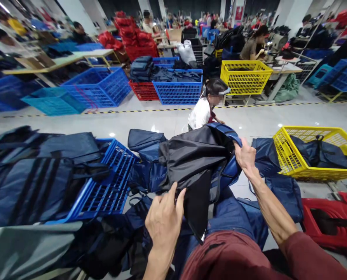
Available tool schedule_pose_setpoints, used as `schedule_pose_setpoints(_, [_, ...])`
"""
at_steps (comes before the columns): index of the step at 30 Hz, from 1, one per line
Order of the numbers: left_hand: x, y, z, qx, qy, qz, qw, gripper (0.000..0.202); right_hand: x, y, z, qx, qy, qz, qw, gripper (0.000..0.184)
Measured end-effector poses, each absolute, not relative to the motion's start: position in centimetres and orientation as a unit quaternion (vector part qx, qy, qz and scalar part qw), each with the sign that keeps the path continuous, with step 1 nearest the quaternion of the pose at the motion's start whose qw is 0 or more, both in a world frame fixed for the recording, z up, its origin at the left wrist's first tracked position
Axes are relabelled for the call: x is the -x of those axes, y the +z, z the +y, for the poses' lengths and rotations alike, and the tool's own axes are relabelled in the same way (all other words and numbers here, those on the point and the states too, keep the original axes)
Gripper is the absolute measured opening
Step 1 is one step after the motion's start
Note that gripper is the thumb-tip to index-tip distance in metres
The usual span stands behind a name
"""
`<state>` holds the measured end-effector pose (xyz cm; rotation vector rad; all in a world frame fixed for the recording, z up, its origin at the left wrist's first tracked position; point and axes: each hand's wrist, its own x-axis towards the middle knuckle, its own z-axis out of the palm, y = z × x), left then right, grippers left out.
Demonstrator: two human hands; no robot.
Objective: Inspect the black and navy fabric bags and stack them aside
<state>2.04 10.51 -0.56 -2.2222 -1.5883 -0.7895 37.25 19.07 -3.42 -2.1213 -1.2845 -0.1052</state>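
A navy bag (231, 169) with its black lining (190, 155) turned outward lies across my lap. My right hand (246, 156) is closed on the bag's navy edge, at the upper right of the lining. At the lining's lower left is my left hand (165, 214), its thumb and forefinger apart beside the black cloth. Whether those fingertips touch the cloth I cannot tell. A black flap (199, 206) of the bag hangs down toward my lap.
Navy bags (42, 179) are heaped on a blue crate (109, 182) at left. A yellow crate (316, 173) and a red plastic seat (321, 223) stand at right. A co-worker (201, 112) in white is just beyond the bag. More crates (177, 91) line the far aisle.
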Motion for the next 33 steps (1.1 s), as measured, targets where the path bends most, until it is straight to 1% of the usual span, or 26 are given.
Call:
schedule_pose_setpoints(2, [-3.6,2.0,11.3,0.808,-0.306,-0.476,0.164,0.039,-34.2,0.3,18.1,0.749,-0.075,-0.551,0.361,0.043])
schedule_pose_setpoints(4, [-4.9,3.8,12.7,0.838,-0.3,-0.42,0.177,0.043,-30.2,3.2,16.9,0.661,-0.1,-0.631,0.393,0.044])
schedule_pose_setpoints(6, [-5.2,4.5,14.2,0.848,-0.274,-0.416,0.181,0.048,-26.3,5.5,15.9,0.574,-0.117,-0.702,0.405,0.044])
schedule_pose_setpoints(7, [-4.9,4.4,14.8,0.842,-0.261,-0.438,0.177,0.051,-24.8,6.3,15.5,0.542,-0.121,-0.729,0.402,0.043])
schedule_pose_setpoints(9, [-3.5,3.3,15.7,0.809,-0.244,-0.509,0.161,0.057,-22.5,7.5,15.2,0.503,-0.113,-0.767,0.381,0.041])
schedule_pose_setpoints(11, [-1.8,1.3,16.0,0.779,-0.241,-0.561,0.144,0.055,-21.4,8.0,15.6,0.488,-0.09,-0.797,0.345,0.039])
schedule_pose_setpoints(14, [-0.7,-2.8,15.8,0.79,-0.252,-0.548,0.109,0.035,-21.2,7.6,18.0,0.512,-0.02,-0.817,0.264,0.038])
schedule_pose_setpoints(16, [-1.1,-5.4,15.6,0.798,-0.279,-0.529,0.078,0.026,-21.7,6.7,21.0,0.569,0.036,-0.796,0.202,0.037])
schedule_pose_setpoints(18, [-1.9,-7.4,15.7,0.786,-0.305,-0.535,0.048,0.03,-22.6,5.4,25.0,0.619,0.082,-0.764,0.161,0.036])
schedule_pose_setpoints(20, [-2.6,-8.5,16.1,0.774,-0.31,-0.552,0.019,0.033,-23.8,3.4,29.5,0.638,0.115,-0.746,0.154,0.04])
schedule_pose_setpoints(23, [-3.0,-9.1,17.3,0.777,-0.304,-0.552,-0.013,0.033,-25.0,-1.5,35.7,0.641,0.166,-0.734,0.154,0.048])
schedule_pose_setpoints(27, [-2.6,-9.5,19.1,0.79,-0.319,-0.523,0.009,0.025,-25.2,-9.2,39.2,0.674,0.242,-0.688,0.12,0.057])
schedule_pose_setpoints(29, [-2.4,-9.9,19.5,0.799,-0.319,-0.509,0.032,0.023,-25.1,-11.9,39.0,0.676,0.27,-0.676,0.11,0.055])
schedule_pose_setpoints(31, [-2.2,-10.3,19.4,0.808,-0.318,-0.493,0.052,0.023,-25.5,-13.1,37.9,0.677,0.279,-0.673,0.109,0.05])
schedule_pose_setpoints(33, [-2.0,-10.7,18.8,0.813,-0.321,-0.481,0.068,0.023,-26.5,-13.0,36.6,0.682,0.273,-0.67,0.113,0.047])
